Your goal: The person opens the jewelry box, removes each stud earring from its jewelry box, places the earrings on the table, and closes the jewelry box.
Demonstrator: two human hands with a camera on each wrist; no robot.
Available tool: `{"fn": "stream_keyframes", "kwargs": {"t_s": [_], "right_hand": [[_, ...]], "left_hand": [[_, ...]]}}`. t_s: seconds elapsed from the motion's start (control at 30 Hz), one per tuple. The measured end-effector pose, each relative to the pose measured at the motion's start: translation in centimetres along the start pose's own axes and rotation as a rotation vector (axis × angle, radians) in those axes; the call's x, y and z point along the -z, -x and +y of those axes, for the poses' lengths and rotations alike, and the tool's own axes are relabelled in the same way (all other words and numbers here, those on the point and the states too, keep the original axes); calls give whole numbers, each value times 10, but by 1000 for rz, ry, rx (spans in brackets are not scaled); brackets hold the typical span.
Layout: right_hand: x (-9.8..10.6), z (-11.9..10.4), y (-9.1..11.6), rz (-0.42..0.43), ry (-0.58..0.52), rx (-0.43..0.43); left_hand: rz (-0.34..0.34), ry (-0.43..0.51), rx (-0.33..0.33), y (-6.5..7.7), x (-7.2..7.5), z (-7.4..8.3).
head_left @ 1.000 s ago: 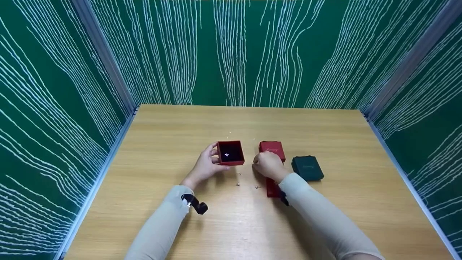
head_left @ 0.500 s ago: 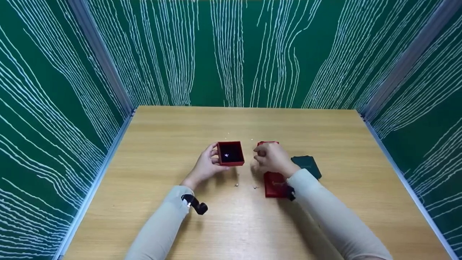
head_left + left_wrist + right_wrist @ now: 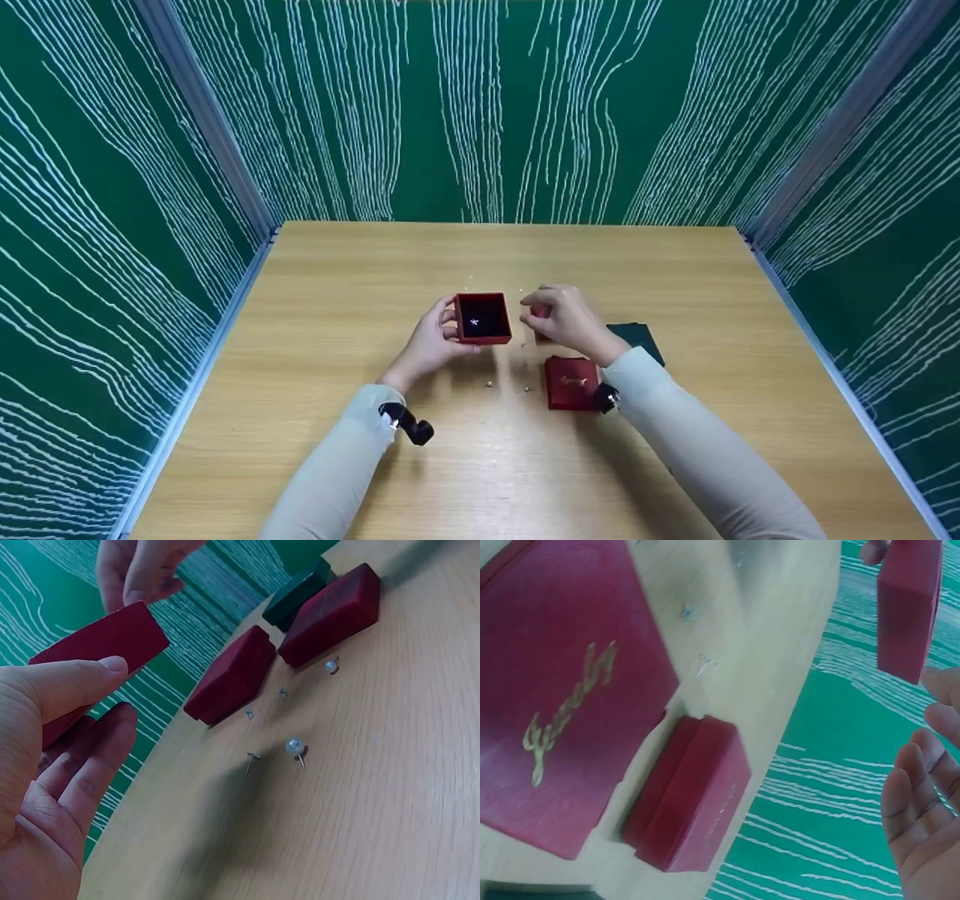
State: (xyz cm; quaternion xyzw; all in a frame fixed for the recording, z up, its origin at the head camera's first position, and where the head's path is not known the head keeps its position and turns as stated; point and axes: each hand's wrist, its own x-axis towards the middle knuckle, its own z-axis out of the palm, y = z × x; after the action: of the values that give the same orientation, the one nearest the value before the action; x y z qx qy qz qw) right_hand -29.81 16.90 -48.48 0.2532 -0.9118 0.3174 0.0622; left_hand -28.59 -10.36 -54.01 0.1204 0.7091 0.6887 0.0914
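Note:
My left hand (image 3: 431,337) grips an open red jewellery box (image 3: 505,319) by its left side, tilted toward the head camera. Inside the box's black interior lies a small silver star-shaped stud (image 3: 474,322). My right hand (image 3: 568,319) hovers just right of the box, thumb and index finger brought near each other. Anything between those fingertips is too small to make out. On the wood below lie several stud earrings, among them a pearl stud (image 3: 295,746) and a second pearl stud (image 3: 332,666).
Right of the hands stand a shut red box (image 3: 705,802), a larger red box (image 3: 574,382) with gold lettering, and a dark green box (image 3: 637,341). The right hand partly covers the first in the head view. Patterned green walls enclose the wooden table (image 3: 337,285).
My right hand has risen from the table beside the red boxes and pulled back slightly, uncovering the gold-lettered box. The left hand still holds the open box in nearly the same place.

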Motion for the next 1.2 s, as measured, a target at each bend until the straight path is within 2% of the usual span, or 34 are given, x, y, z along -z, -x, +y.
{"fn": "stream_keyframes", "kwargs": {"t_s": [0.17, 0.7, 0.9, 1.2], "right_hand": [[-2, -8, 0, -19, -40, 74], [-16, -34, -6, -119, 19, 53], [-21, -36, -10, -144, 43, 62], [-24, -39, -14, -152, 34, 42]], "left_hand": [[-18, -7, -1, 0, -3, 0], [-87, -5, -12, -1, -13, 7], [-105, 29, -15, 0, -16, 11], [-107, 31, -18, 0, -17, 11]]}}
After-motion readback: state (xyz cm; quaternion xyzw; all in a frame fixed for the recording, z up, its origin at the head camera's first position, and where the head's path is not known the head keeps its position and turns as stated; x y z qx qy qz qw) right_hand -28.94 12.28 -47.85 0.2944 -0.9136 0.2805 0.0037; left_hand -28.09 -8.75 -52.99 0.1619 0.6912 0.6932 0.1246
